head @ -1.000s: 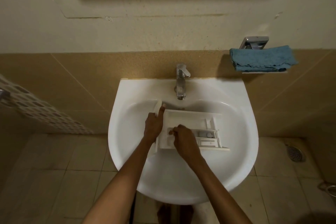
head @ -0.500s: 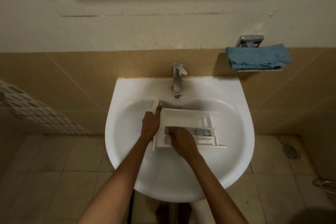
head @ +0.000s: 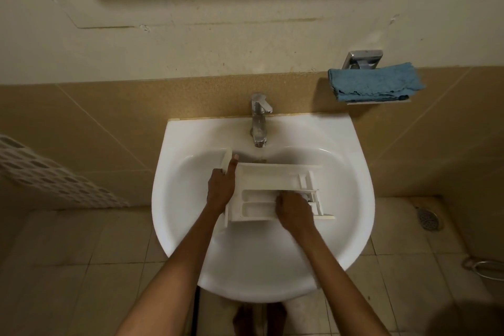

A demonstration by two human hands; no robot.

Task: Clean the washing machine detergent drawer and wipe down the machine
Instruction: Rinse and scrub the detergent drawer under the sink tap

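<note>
Two hands on the job, both at the drawer, which lies lengthwise across the sink bowl, directly in front of the tap & just under its spout, open side up. Front-left of the tap, the left hand is wrapped round the drawer's front-panel end, thumb stretched up along the panel: a firm steadying grip. Front-right of the tap, the right hand sits knuckles up, fingers bent down into the near compartments. Whether they pinch a divider, hold sth small or just rub the plastic, can't tell, as the fingertips are hidden. Handling, as I judge it: hard moulded white plastic, light, stiff enough to lift by one end w/o sagging. The thin dividers & small clip-in parts at the end farthest right of the tap look like the weak bits, so no levering there. Wet + detergent film prob. = slippery, & the bowl is smooth too, so it could skate or clatter if let go. Best hold: the thick front panel, where the left hand has it, or the long outer side walls; avoid the narrow rails. Can't tell if water is running. A blue cloth lies folded on a small shelf, right of the tap & higher up the wall, well apart from the drawer, prob. for the wipe-down. Step in hand looks like scrubbing the compartments; the machine is not in view.
</note>
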